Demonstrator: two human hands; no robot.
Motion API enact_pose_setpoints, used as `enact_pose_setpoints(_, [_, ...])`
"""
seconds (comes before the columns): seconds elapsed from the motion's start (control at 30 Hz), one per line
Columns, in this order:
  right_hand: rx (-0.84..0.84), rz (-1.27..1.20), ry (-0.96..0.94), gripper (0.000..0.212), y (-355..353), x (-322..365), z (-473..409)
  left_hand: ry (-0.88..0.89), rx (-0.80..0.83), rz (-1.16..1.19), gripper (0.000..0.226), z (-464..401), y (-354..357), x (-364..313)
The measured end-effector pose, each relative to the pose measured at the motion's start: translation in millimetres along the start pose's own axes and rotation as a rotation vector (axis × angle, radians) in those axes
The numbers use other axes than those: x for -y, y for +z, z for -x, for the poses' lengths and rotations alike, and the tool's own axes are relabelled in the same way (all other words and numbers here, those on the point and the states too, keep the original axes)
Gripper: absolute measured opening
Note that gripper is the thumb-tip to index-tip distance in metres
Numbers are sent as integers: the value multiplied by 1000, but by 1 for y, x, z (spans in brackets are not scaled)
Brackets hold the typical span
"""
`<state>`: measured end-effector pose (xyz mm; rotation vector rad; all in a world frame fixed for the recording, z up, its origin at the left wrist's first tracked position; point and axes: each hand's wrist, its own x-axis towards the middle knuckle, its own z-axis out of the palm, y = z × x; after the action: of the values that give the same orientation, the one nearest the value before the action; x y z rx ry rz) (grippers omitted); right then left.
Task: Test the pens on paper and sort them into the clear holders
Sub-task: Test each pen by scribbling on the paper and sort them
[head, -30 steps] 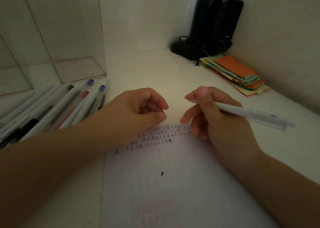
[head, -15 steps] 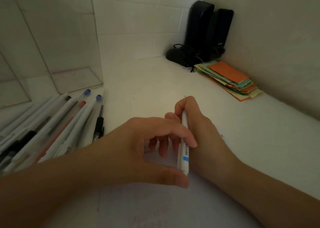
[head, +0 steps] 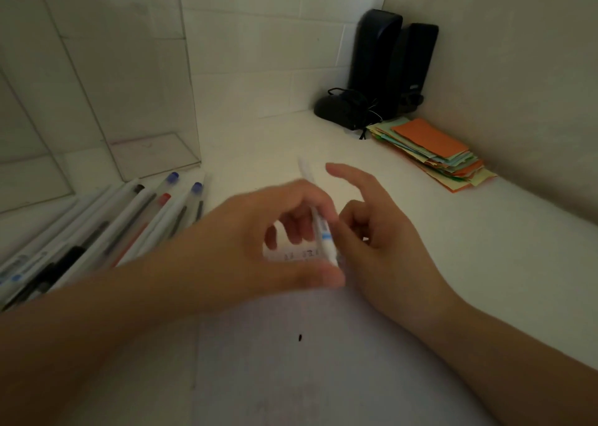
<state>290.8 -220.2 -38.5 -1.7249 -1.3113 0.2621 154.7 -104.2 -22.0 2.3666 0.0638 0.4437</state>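
Note:
A white pen with a blue band [head: 320, 228] stands nearly upright above the sheet of paper [head: 291, 377], which shows rows of small test marks. My left hand [head: 246, 244] grips the pen between thumb below and fingers above. My right hand [head: 385, 244] is just right of the pen, index finger stretched out and lifted off it, the other fingers loosely curled. Several more pens [head: 106, 231] lie side by side at the left. Two clear holders [head: 155, 153] stand behind them at the back left.
Two black speakers [head: 385, 66] and a black device with a cable [head: 339, 111] stand in the back corner. A stack of coloured paper slips [head: 433, 153] lies by the right wall. Walls close in at the back and right.
The pen was in my right hand, lying sideways over the marks. It swung upright between both hands, my left hand took hold of it, and my right index finger has lifted away.

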Motion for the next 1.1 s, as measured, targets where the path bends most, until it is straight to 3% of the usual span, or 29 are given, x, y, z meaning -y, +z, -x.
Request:
enact_pose_setpoints(0.17, [-24,-113,85,41,0,-7,-5,-235,155,-283,63,0,-30,13])
enact_pose_setpoints(0.33, [-24,-146,97,36,0,-7,-5,-397,306,-329,70,8,-49,21])
enact_pose_setpoints(0.6, [-32,-175,110,33,1,-9,-6,-519,151,-516,48,3,-51,31])
enact_pose_setpoints(0.77, [-35,-146,108,29,2,-8,-5,-387,95,-723,34,3,-41,28])
enact_pose_setpoints(0.93, [-61,-93,111,25,3,-6,-3,-235,90,-556,13,5,-27,12])
enact_pose_setpoints(1.1, [-84,-42,116,19,4,-5,-2,-168,-26,-456,14,39,-11,-15])
